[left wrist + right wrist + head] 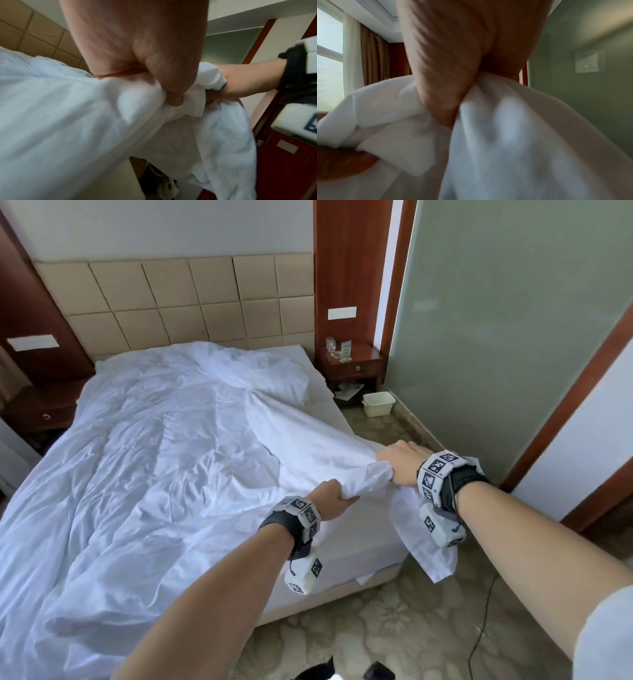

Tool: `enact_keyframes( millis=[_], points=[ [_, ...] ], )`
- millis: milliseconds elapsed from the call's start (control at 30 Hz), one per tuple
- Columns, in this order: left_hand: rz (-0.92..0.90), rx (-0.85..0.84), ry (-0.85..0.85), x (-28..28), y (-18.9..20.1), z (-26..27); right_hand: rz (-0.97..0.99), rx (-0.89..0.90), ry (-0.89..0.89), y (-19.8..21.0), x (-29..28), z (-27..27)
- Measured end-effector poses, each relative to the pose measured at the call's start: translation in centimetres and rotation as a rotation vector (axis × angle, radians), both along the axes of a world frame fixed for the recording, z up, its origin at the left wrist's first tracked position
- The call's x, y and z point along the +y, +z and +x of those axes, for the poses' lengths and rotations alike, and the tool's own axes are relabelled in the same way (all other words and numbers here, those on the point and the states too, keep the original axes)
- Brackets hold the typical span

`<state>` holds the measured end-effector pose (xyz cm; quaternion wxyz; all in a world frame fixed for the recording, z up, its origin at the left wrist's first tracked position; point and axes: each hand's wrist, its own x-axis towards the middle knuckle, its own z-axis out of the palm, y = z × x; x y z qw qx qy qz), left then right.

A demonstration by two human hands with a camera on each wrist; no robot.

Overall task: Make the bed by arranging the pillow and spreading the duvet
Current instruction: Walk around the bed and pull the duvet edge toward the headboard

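A rumpled white duvet (pixel 144 460) covers most of the bed (pixel 349 556). A white pillow (pixel 274 374) lies at the head end on the right, partly under duvet folds. At the bed's near right side my left hand (pixel 330 496) and my right hand (pixel 399 462) both grip a bunched edge of the duvet, close together and lifted off the mattress. A loose corner hangs down below my right wrist. In the left wrist view my left hand (pixel 171 93) is clenched on the white cloth (pixel 85 115). In the right wrist view my right hand (pixel 443 108) pinches the cloth (pixel 496 148).
A padded beige headboard (pixel 191 302) backs the bed. A wooden nightstand (pixel 354 364) with glasses stands at the right, a white bin (pixel 378 404) on the floor beside it. Another nightstand (pixel 41 409) is at the left. A cable (pixel 483 621) runs over the patterned floor.
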<state>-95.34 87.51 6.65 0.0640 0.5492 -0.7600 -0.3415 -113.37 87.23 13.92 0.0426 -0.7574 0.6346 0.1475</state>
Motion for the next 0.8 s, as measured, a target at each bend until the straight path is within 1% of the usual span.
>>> enact_keyframes(
  millis=[133, 200, 300, 400, 500, 633, 700, 800],
  points=[
    [0.014, 0.143, 0.055, 0.8, 0.8, -8.4, -0.048, 0.057, 0.053, 1.3, -0.1, -7.9],
    [0.024, 0.202, 0.055, 0.4, 1.2, -12.0, -0.077, 0.037, 0.049, 2.0, -0.4, -11.5],
    [0.026, 0.235, 0.038, -0.4, 0.9, -16.6, -0.094, -0.014, 0.016, 2.4, -0.6, -16.0],
    [0.038, 0.215, 0.002, -1.8, -0.4, -19.9, -0.092, -0.007, 0.015, 1.4, -1.8, -19.2],
    [0.072, 0.200, -0.011, -3.6, -2.2, -22.5, -0.067, 0.030, 0.058, -0.7, -4.0, -21.9],
    [0.135, 0.235, -0.003, -7.0, -4.3, -26.9, -0.034, 0.055, 0.056, -2.8, -7.3, -25.9],
    [0.162, 0.265, -0.024, -9.6, -5.6, -30.8, -0.004, 0.088, 0.031, -3.6, -9.3, -29.1],
    [0.180, 0.248, -0.104, -13.3, -7.4, -36.8, 0.045, 0.137, 0.004, -4.6, -12.2, -33.9]
  ],
)
